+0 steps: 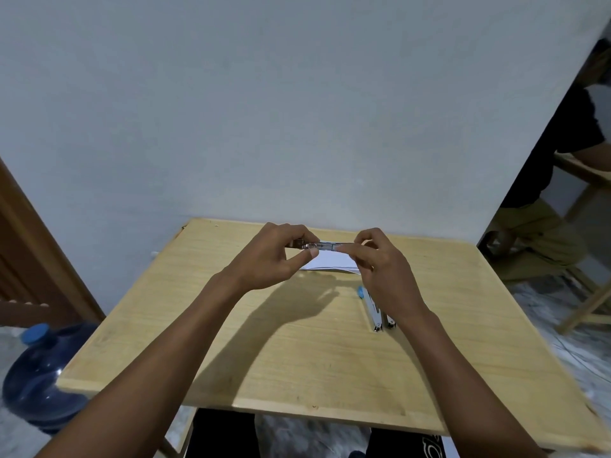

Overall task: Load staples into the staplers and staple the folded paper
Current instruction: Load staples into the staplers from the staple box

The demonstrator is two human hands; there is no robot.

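Observation:
A slim metal stapler (325, 246) is held level above the far half of the wooden table (297, 352). My left hand (276, 256) pinches its left end between thumb and fingers. My right hand (380, 262) pinches its right end with thumb and forefinger. Under it lies the folded white paper (330, 261), flat on the table. A second metal stapler (375, 309) with a blue end lies near my right wrist, partly hidden by the hand. I cannot make out any loose staples.
A pale wall stands just behind the table. A blue water jug (39, 375) sits on the floor at the left. A person sits on a wooden chair (582, 292) at the right. My knees show under the near edge.

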